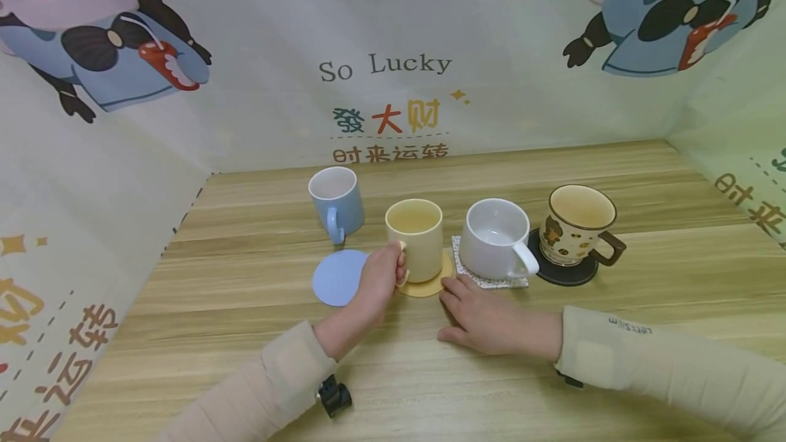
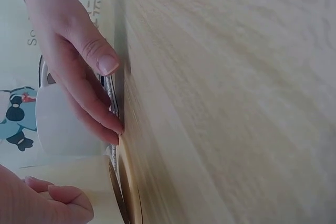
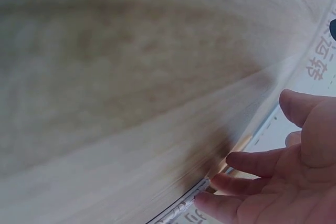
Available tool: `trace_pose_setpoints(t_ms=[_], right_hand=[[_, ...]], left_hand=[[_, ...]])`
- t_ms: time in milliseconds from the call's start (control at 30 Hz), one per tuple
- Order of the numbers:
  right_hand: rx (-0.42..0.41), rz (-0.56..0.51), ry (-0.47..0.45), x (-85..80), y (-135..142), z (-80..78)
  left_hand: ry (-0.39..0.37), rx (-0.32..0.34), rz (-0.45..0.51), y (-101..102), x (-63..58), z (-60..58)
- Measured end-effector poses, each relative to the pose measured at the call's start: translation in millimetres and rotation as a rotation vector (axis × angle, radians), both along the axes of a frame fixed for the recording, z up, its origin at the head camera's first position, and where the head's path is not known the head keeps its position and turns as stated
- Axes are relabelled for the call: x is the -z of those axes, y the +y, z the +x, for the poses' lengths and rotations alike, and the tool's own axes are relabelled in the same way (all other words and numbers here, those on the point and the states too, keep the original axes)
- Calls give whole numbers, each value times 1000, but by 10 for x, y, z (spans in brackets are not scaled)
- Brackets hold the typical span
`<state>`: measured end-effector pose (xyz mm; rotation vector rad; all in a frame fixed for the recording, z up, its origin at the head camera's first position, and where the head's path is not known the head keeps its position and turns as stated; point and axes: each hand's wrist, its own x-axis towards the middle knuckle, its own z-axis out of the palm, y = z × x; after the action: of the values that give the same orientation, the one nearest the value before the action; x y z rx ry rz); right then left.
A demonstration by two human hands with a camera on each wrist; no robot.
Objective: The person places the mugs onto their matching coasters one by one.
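Observation:
My left hand (image 1: 382, 275) grips the handle of a pale yellow mug (image 1: 424, 244), which stands upright over a round yellow coaster (image 1: 447, 271). A dark line shows between mug and coaster in the left wrist view; whether they touch fully I cannot tell. With fingers extended, my right hand (image 1: 485, 316) touches the coaster's right edge, its palm over the wood. In the right wrist view the right hand's fingertips (image 3: 239, 161) lie at the coaster's rim. Just beyond that hand, a wide white mug (image 1: 491, 244) sits on a square patterned coaster (image 1: 503, 284).
A blue mug (image 1: 344, 207) stands on the wooden table (image 1: 245, 258), behind a round blue coaster (image 1: 334, 278). At the right, a brown-handled mug with a bear print (image 1: 568, 237) sits on a black coaster (image 1: 568, 275). A printed white cloth (image 1: 264, 87) borders the table.

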<state>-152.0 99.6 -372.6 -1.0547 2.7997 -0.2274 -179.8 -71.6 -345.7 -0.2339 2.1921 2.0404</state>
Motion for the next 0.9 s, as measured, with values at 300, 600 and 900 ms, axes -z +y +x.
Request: trace_pose_setpoints(t_ms=[300, 600, 900], right_hand=[[36, -15, -34, -32, -4, 14], [27, -26, -23, -26, -2, 19], [25, -28, -13, -20, 7, 15]], left_hand=[[-13, 3, -40, 43, 3, 35], [11, 10, -84, 66, 60, 97], [27, 24, -84, 72, 80, 169]])
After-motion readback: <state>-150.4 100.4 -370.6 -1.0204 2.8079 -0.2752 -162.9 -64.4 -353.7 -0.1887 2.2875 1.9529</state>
